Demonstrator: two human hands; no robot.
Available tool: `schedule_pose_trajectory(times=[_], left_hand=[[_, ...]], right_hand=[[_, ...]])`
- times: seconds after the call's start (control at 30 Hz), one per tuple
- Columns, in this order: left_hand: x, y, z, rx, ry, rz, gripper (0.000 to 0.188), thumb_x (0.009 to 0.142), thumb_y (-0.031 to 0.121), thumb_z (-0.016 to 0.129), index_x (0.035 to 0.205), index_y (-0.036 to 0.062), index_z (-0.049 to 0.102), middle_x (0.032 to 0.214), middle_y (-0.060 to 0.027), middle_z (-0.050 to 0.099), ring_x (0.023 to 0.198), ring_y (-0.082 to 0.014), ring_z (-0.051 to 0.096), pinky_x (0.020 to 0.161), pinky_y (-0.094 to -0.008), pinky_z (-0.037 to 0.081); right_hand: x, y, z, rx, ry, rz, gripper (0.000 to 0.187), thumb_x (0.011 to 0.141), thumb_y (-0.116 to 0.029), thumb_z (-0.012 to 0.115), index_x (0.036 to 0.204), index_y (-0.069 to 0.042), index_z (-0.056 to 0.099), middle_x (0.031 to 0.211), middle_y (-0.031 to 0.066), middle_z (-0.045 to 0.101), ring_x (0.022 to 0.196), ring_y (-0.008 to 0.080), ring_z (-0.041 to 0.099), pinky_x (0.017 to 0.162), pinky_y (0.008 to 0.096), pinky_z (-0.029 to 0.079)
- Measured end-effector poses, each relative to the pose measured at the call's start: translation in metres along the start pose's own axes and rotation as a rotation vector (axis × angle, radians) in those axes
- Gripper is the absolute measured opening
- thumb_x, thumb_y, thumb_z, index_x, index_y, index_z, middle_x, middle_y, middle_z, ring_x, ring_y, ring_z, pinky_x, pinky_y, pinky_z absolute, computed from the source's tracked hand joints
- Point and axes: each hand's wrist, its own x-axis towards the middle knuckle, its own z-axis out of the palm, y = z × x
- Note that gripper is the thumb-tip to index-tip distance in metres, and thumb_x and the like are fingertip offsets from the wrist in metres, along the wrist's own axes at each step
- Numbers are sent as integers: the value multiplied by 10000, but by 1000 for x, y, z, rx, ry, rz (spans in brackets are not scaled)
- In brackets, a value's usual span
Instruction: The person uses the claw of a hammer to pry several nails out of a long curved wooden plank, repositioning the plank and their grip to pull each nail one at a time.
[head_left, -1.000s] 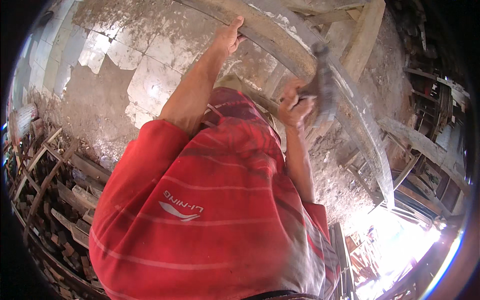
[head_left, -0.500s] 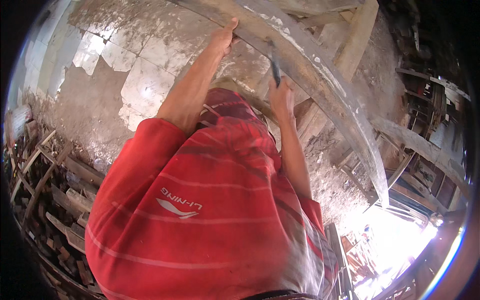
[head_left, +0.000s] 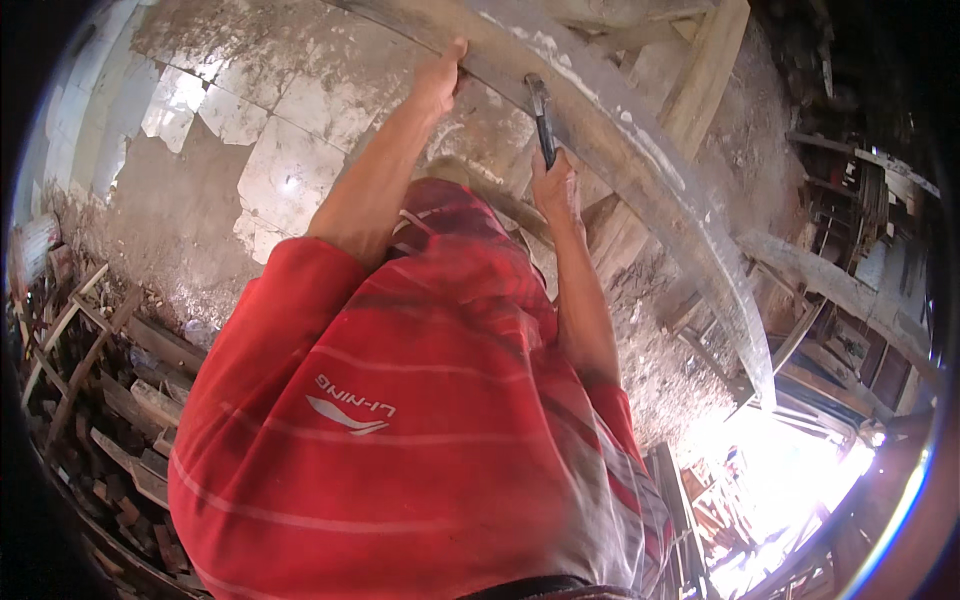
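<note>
A long wooden board [head_left: 590, 120] runs in front of me from the top left down to the right, dusty, with a pale streak along its far side. My left hand [head_left: 440, 78] is closed on the board's near edge, its thumb up on top and the other fingers partly hidden. To the right of it, my right hand [head_left: 555, 182] is wrapped round the black handle of a short hand tool [head_left: 541, 115]. The tool's small, brownish head lies over the board's near edge; whether it touches the wood I cannot tell.
Timber legs [head_left: 705, 75] stand beneath and beyond the board. Broken pale tiles [head_left: 290, 160] cover part of the dirt floor at left. Wood offcuts [head_left: 140, 470] are heaped at lower left, and another curved timber [head_left: 840, 285] lies at right near a bright opening.
The tool's head, blurred half a second ago, now shows sharply and lies slightly nearer the board's near edge. My left hand keeps its hold. The whole view has shifted slightly.
</note>
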Motion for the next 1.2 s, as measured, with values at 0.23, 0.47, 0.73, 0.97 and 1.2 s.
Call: schedule_pose_trajectory(times=[0.23,0.47,0.73,0.97,1.2], left_hand=[[-6,3,-10,-134,-190,20,573,1005,421,568,1316,-55,501,1320,-206,572,1216,-324,574,1089,-442,475],[3,-12,-14,-137,-164,-49,587,1021,427,534,1311,-80,475,1267,-224,587,1184,-341,593,984,-450,551],[-2,-7,-19,-31,-152,-73,690,1016,482,511,1343,-122,439,1301,-252,568,1164,-348,614,982,-429,546],[-34,11,-19,110,-522,-436,647,974,463,584,1343,-51,450,1351,-206,524,1266,-314,526,1094,-462,442],[-29,-14,7,-448,-431,-514,648,886,525,689,1295,48,533,1250,-108,598,1186,-256,566,1062,-431,455]], right_hand=[[-36,-66,-84,222,116,-21,373,973,-388,584,1036,-21,612,820,298,625,830,449,659,675,504,486],[-19,-42,-37,182,26,-95,339,955,-319,569,1073,-3,601,938,289,670,890,485,651,808,539,503],[-32,-65,-77,303,109,15,355,967,-366,598,988,-12,611,770,253,618,724,433,627,649,469,482],[-86,-68,-86,491,211,73,288,953,-291,655,928,-15,576,642,160,522,556,235,499,552,374,440],[-133,-40,-54,555,148,389,369,958,-366,650,837,-28,565,603,77,477,570,136,433,518,352,383]])
